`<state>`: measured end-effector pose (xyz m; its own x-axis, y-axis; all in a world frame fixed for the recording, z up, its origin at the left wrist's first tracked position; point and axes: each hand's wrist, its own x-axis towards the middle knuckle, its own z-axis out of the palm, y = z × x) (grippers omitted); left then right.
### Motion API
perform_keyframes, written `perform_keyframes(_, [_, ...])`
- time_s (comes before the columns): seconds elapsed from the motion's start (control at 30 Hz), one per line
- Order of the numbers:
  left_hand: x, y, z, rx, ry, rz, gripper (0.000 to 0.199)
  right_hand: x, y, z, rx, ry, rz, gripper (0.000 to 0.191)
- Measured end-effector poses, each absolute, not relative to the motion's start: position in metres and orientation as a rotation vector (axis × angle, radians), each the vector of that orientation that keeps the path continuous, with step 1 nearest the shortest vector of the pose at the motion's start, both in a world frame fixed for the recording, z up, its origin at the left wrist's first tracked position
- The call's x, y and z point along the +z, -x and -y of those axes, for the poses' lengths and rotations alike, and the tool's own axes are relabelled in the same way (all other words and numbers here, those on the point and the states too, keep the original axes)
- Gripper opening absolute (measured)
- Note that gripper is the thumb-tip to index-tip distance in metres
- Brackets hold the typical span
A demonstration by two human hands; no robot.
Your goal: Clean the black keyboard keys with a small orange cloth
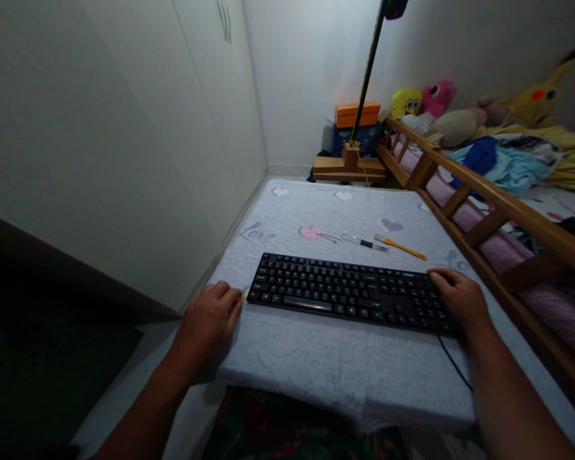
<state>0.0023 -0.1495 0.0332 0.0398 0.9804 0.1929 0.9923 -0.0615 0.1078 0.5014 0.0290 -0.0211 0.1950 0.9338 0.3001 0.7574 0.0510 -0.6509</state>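
A black keyboard (349, 291) lies flat on the cloth-covered table (335, 358), its cable leaving the near edge at the right. My right hand (460, 295) rests on the keyboard's right end, thumb at the far corner and the other fingers hidden beneath the hand. Just left of the keyboard, my left hand (213, 316) sits closed at the table's left edge; a small yellowish bit shows by its fingertips, too small to name. Behind the keyboard lie tweezers (328, 236), a wire tool with a black grip (365, 243) and a brush with a yellow handle (402, 247).
White cabinet doors (172, 115) stand along the left. A wooden bed rail (503, 191) runs down the table's right side, with clothes and plush toys behind it. Past the far edge are a wooden stand (349, 167) with a black pole and an orange box (357, 115).
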Motion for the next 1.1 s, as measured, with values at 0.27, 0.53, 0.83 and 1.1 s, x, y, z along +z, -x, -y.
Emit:
perform_keyframes(0.27, [0.037,-0.037,0.124,-0.614,2.296,2.071,0.019,-0.017,-0.499,-0.028,0.329,1.780,1.592,0.034])
perform_keyframes(0.53, [0.036,-0.067,0.109,-0.718,2.486,2.016,0.019,-0.017,-0.499,-0.027,0.321,1.731,1.597,0.031])
perform_keyframes(0.83, [0.042,-0.124,0.087,-0.511,2.715,1.764,0.018,-0.016,-0.496,-0.026,0.311,1.722,1.607,0.032])
perform_keyframes(1.1, [0.039,-0.162,0.075,-0.449,2.813,1.545,0.018,-0.015,-0.495,-0.026,0.329,1.706,1.594,0.033])
